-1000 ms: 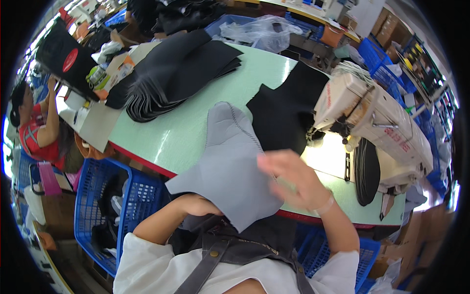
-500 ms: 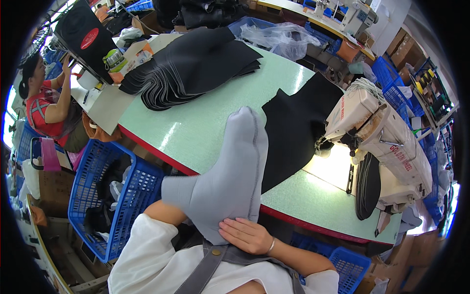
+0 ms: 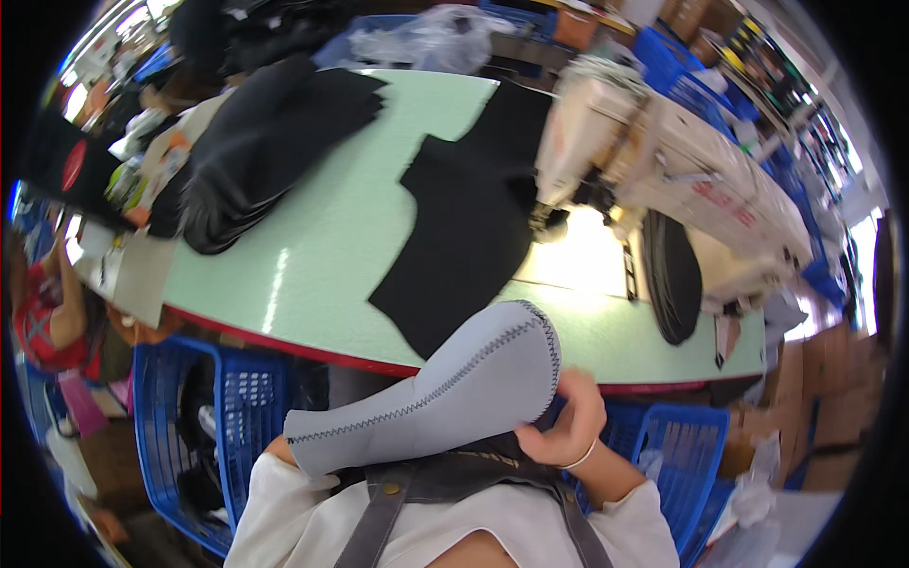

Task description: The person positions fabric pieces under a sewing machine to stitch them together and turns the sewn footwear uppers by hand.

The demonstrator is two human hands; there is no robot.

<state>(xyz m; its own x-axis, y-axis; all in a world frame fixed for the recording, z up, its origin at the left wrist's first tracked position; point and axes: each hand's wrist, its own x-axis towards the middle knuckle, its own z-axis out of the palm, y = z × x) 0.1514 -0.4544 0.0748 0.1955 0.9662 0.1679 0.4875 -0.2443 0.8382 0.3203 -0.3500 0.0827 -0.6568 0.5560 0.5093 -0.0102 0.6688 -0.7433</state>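
A grey fabric sock-like boot liner (image 3: pixel 431 393) with dark zigzag seams lies across my front, its rounded end up to the right. My left forearm (image 3: pixel 278 449) goes into its open end, so my left hand is hidden inside. Beside the seamed rounded end is my right hand (image 3: pixel 571 421), its fingers loosely curved and the thumb apart. Whether its fingertips touch the fabric I cannot tell. Beyond the liner, a black cut fabric panel (image 3: pixel 464 204) lies on the pale green table (image 3: pixel 322 256), reaching to the sewing machine (image 3: pixel 663 180).
A stack of black fabric pieces (image 3: pixel 265 142) lies at the table's left. Black oval pieces (image 3: pixel 672 275) stand by the machine. Blue baskets (image 3: pixel 251 393) flank me below the red table edge. At the far left sits a person in red (image 3: pixel 52 322).
The liner has swung down from upright to lying rightward, and a different seam faces me. My right hand has left its lower part and moved right. The view has turned too.
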